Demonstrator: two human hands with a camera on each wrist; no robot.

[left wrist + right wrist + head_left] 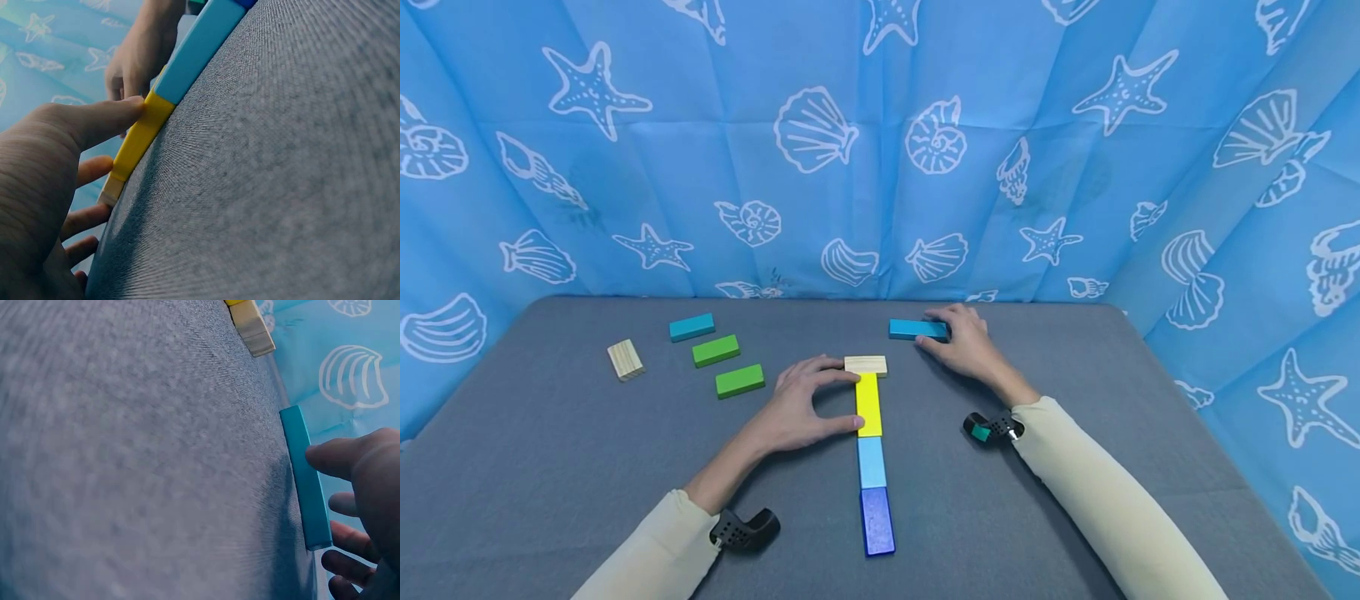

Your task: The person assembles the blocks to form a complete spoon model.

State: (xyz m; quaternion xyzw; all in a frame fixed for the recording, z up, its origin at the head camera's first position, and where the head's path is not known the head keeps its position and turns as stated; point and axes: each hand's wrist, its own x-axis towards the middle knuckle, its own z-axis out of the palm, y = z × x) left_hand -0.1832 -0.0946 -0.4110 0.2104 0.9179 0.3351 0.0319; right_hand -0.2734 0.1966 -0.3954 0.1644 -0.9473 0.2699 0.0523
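Yellow block (868, 404): smooth, painted, oblong, flat on the table (970, 517), mid-row. Left hand (801, 408) beside it, thumb and forefinger spread wide apart, their tips touching its left edge, forefinger near the far end, thumb nearer the close end; remaining fingers loose, not wrapped round it.

Teal block (916, 329), farther back and to the right, near the table's rear edge: glossy, longish bar lying crosswise. Right hand (967, 340) half open over its right end, block held between thumb on the near side and fingers at the far side.

Row toward the person: light blue block (872, 462) end to end with the yellow, then dark blue block (877, 521). At the yellow's far end, pale wooden block (865, 365), set crosswise, bare and unpainted.

Left side, well apart from the row: two green blocks (740, 381), a second teal bar (692, 327), a grained natural-wood piece (626, 360).

Table cover grey, woven, ribbed close up. Behind, blue curtain (700, 183), creased, white shells and starfish.
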